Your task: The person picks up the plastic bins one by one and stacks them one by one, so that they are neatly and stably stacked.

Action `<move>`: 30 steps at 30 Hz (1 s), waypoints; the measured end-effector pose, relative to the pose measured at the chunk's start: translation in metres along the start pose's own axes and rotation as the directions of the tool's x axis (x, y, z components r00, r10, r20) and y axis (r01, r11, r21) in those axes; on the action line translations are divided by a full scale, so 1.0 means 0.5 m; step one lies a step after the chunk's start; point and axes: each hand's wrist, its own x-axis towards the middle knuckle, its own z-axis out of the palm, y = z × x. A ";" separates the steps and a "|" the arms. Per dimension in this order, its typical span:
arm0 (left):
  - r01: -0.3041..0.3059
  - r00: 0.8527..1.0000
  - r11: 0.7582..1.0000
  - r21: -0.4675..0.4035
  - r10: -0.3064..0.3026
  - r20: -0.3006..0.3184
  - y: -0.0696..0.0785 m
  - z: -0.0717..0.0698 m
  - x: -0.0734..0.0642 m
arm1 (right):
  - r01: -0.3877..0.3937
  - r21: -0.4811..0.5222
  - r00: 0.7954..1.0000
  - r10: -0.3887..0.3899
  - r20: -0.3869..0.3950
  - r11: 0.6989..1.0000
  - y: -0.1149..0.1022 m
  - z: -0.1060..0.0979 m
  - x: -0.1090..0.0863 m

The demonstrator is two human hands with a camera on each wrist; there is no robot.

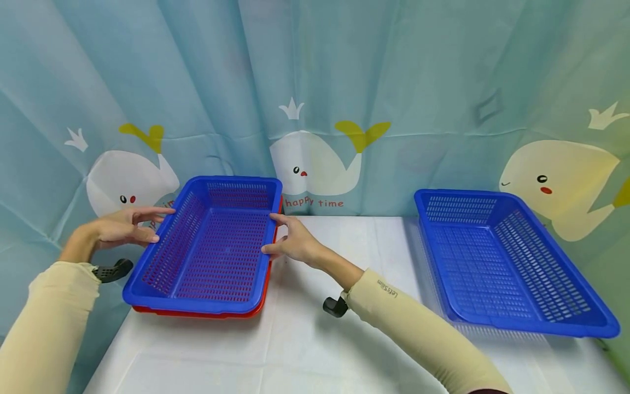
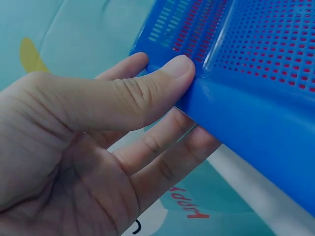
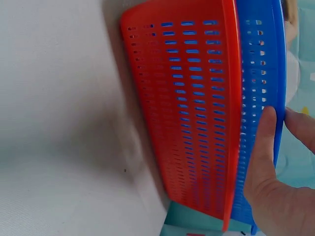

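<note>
A blue plastic basket (image 1: 226, 246) with slotted walls sits nested in a red basket (image 1: 197, 313) at the left end of the table. My left hand (image 1: 123, 227) pinches the blue basket's left rim, thumb on top and fingers underneath in the left wrist view. On the opposite side, my right hand (image 1: 300, 241) grips the right rim between thumb and fingers. In the right wrist view, the blue rim stands out past the red rim (image 3: 231, 98), with the blue wall showing between them. Most of the red basket is hidden from the head view.
At the right end of the table, a second blue basket (image 1: 507, 268) rests in a clear plastic basket (image 1: 433, 284). A white cloth (image 1: 315, 350) covers the table. Behind it hangs a light blue curtain (image 1: 423, 82) printed with whales.
</note>
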 end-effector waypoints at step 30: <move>0.045 0.999 0.999 0.025 -0.045 -0.001 -0.017 0.019 0.009 | 0.020 -0.009 1.000 -0.020 0.017 1.000 0.021 0.007 0.000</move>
